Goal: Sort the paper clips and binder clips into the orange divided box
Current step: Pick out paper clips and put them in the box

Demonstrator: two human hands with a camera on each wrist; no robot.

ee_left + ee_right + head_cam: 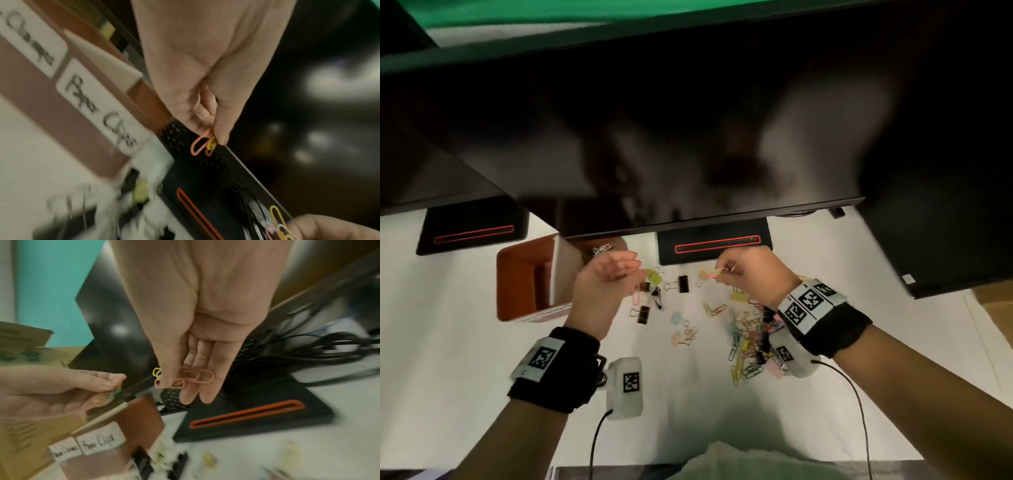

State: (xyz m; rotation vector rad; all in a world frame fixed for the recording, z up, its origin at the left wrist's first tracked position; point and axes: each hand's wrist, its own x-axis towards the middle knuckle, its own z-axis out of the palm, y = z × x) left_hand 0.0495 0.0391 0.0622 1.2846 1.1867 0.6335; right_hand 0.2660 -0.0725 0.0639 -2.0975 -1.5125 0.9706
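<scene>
The orange divided box (517, 274) stands at the left under the monitor, with silver paper clips (602, 249) in its right compartment; a label (98, 110) on it reads "Paper Clips". My left hand (635, 270) hovers just right of the box and pinches a few coloured paper clips (205, 144). About a hand's width further right, my right hand (722, 272) pinches several pink and yellow paper clips (185, 379) between thumb and fingers. A heap of mixed paper clips (746, 339) lies under my right wrist. Black binder clips (683, 283) and pastel ones (683, 334) are scattered between the hands.
A large dark monitor (688, 120) overhangs the back of the white table (482, 359). Two black stands with red outlines (717, 245) sit behind the clips. Black cables (308, 350) trail at the back right, and a cardboard box (996, 308) is at the far right.
</scene>
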